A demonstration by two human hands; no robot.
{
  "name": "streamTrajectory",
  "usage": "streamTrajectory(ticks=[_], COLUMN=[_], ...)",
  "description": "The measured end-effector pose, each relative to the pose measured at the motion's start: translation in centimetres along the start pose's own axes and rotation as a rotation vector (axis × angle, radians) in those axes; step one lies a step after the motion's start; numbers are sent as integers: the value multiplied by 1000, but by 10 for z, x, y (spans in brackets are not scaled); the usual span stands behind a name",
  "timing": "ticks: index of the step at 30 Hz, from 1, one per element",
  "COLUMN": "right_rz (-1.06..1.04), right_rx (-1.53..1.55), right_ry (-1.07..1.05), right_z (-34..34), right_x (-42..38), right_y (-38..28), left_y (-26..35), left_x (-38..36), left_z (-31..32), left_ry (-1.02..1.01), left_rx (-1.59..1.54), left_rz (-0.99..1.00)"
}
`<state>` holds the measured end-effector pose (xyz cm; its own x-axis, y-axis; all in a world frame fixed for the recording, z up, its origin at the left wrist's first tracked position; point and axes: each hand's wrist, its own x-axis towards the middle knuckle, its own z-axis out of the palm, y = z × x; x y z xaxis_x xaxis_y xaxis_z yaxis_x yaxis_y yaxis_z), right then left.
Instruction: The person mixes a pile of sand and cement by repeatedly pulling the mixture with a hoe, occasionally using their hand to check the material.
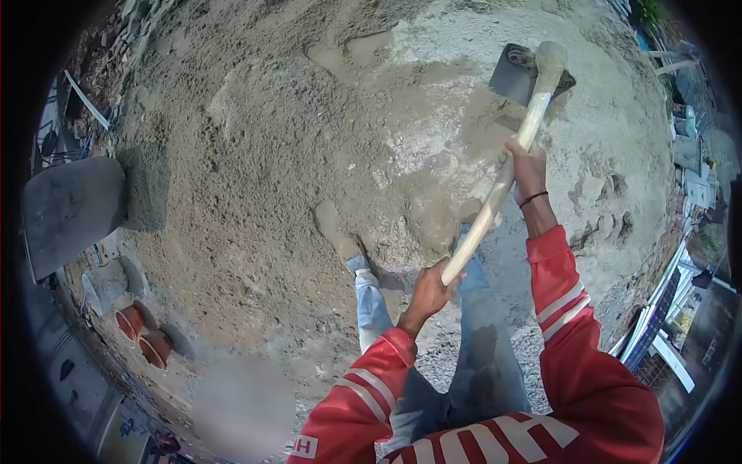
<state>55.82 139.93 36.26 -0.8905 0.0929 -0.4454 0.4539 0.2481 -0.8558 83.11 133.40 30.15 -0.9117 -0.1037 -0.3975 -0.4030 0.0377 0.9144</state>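
Note:
A hoe with a pale wooden handle [490, 212] runs slantwise from my waist up to the right. My left hand [431, 292] is wrapped round the lower end of the handle. Higher up the shaft, my right hand [528, 169] grips it, a dark band on the wrist. The wide metal hoe blade [513, 75] is at the far end, over the grey wet mix near the top right. Beneath and around it spreads a broad bed of sandy mortar [255, 155], with wet hollows in it. My feet stand in this material, partly hidden in it.
At the left stands a wheelbarrow [76, 207], tilted, casting a shadow. Below it are a pale bucket [105, 286] and two reddish buckets [155, 349]. Planks and scrap [671, 362] line the right edge. Rubble [104, 46] lies at the upper left.

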Motion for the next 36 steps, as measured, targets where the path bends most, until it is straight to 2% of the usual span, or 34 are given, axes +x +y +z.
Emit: streamTrajectory(ticks=[1,4,7,8,9,11,13,14,15,16,17,18,19,20,21,22,23,25,27,29,31,32,33,35,36], right_rz=[-174,-370,-375,-362,-343,-305,-38,-131,70,202,339,444,546,543,554,568,562,572,640,699,690,685,783,758,738], right_rx=[52,29,-44,-166,-162,-383,-365,-565,-556,-694,-593,-576,-556,-552,-388,-227,-231,79,228,287,420,490,634,665,725], right_ry=[-25,106,157,238,252,331,305,376,320,299,205,139,72,68,93,116,108,89,46,85,14,-25,-42,-114,-47], right_z=[-33,-110,-170,-193,-211,-239,-250,-264,-275,-281,-288,-290,-286,-283,-279,-276,-273,-270,-262,-235,-201,-181,-163,-99,-66], right_x=[24,76,120,145,161,185,179,191,193,186,170,153,140,136,134,131,132,143,133,103,64,46,35,-2,-17], right_y=[-33,-101,-93,-69,-44,5,51,116,177,232,279,291,293,291,278,267,254,230,207,180,165,165,174,174,179], left_y=[28,110,170,176,172,148,96,65,19,-11,-14,-16,-20,-24,-26,-11,7,48,74,69,70,63,55,41,27], left_x=[37,141,223,243,257,275,269,255,234,211,188,173,169,167,169,174,182,190,189,167,131,104,77,17,-21], left_z=[32,119,193,218,243,290,330,344,364,377,375,369,365,359,355,347,342,319,293,264,208,175,143,63,27], left_ry=[24,30,33,56,37,58,30,-6,-23,-36,-99,-161,-160,-203,-240,-230,-208,-158,-187,-169,-199,-179,-164,-218,-189], left_rx=[-47,-77,-156,-174,-166,-214,-104,-101,-56,-13,114,242,248,235,216,212,233,252,229,210,235,245,254,218,264], left_rz=[79,227,251,274,263,242,138,71,-52,-173,-268,-361,-362,-363,-361,-360,-397,-428,-446,-434,-435,-368,-300,-360,-347])
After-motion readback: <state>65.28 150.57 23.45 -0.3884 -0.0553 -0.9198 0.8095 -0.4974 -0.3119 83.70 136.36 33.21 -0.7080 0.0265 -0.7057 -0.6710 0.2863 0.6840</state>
